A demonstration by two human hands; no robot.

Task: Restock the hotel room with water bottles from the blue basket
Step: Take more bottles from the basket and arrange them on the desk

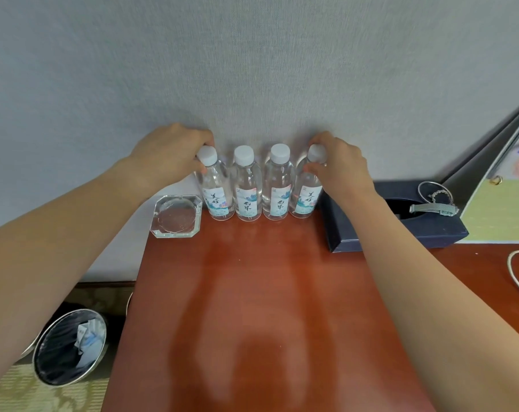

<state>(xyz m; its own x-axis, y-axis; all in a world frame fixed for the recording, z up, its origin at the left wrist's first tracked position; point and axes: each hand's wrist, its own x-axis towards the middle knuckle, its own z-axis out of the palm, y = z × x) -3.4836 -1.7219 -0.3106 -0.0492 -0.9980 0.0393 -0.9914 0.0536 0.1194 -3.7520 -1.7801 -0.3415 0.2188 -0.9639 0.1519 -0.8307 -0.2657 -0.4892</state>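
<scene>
A gray wall [252, 69] is behind the red-brown table [267, 278], where a dark blue box [401, 230] and a glass ashtray [177, 217] sit beside a row of four water bottles [246, 185], the left hand [169, 153] and right hand [338, 162] each gripping an end bottle's top.

Four clear plastic water bottles [246, 179] bear white screw caps [244, 154] and teal-pink labels [247, 203]; glossy reddish-brown wooden table [267, 292]; navy cardboard box [401, 233] at right.
</scene>
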